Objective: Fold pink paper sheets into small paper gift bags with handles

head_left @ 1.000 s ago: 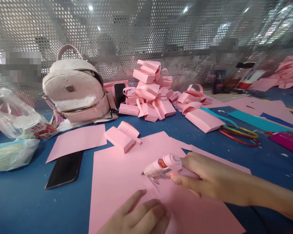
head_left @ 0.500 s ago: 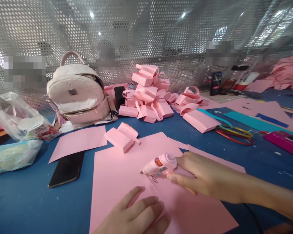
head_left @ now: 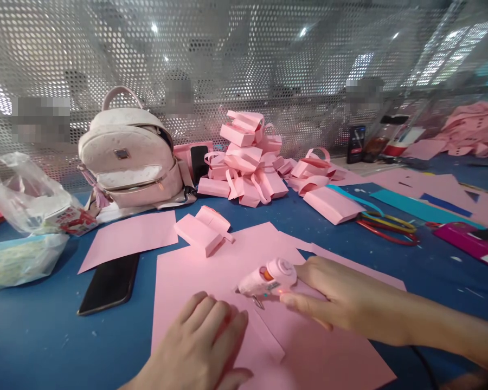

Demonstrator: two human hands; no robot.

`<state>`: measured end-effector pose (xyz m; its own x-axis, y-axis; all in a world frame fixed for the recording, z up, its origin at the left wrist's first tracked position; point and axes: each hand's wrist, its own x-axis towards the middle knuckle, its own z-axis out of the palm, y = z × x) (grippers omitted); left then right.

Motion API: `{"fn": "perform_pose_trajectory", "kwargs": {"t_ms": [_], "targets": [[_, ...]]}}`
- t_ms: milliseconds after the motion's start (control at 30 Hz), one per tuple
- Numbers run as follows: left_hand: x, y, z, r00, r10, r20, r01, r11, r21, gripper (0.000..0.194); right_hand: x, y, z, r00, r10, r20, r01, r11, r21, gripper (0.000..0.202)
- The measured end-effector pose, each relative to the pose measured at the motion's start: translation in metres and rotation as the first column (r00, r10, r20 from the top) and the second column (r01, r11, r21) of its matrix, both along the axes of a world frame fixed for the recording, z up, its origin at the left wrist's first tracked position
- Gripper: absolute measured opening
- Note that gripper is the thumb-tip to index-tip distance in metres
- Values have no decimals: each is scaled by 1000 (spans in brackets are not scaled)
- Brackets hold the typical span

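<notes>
At the left of the blue counter [head_left: 32, 330], a dark phone [head_left: 106, 287] lies partly under a small pink sheet [head_left: 134, 235]. Next comes the left hand [head_left: 195, 341], low over the large pink sheet [head_left: 179, 281], fingers curled and close together; whether its grip pinches any paper cannot be told. Beyond it, a folded paper box [head_left: 199, 233] sits at the sheet's far edge, with a pile of paper bags [head_left: 244, 157] farther back.

Near the middle, the glue gun [head_left: 266, 279] is held low above the large sheet, nozzle towards the left hand. A narrow paper strip [head_left: 270, 338] slants over that sheet, just right of the left hand. The right hand [head_left: 337, 300] has its grip closed around the glue gun.

Gluing seems to be the step in hand. The next move would call for a steady nozzle along the paper's edge, the left fingers clear of hot glue, then firm pressing while it is tacky.
</notes>
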<state>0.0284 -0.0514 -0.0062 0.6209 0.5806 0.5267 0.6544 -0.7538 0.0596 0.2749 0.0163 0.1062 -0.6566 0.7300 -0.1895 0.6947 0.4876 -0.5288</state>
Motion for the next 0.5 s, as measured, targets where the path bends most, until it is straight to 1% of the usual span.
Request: {"fn": "perform_pose_trajectory", "kwargs": {"t_ms": [167,333,400,500], "targets": [[0,-1,-2,1000,-18,-1,18,1000,-20,51,1,-2,1,999,-25,-19,25,999,-29,41],[-2,-2,-1,1000,-26,-6,26,999,-40,48,0,-7,8,996,-83,43,86,992,-87,42],[-3,-2,3,999,-35,7,35,999,-38,45,0,-8,10,993,-97,68,102,991,-83,42],[-4,-3,15,997,-56,-54,52,996,-79,40,-1,-9,12,994,-81,80,86,994,-68,42]]}}
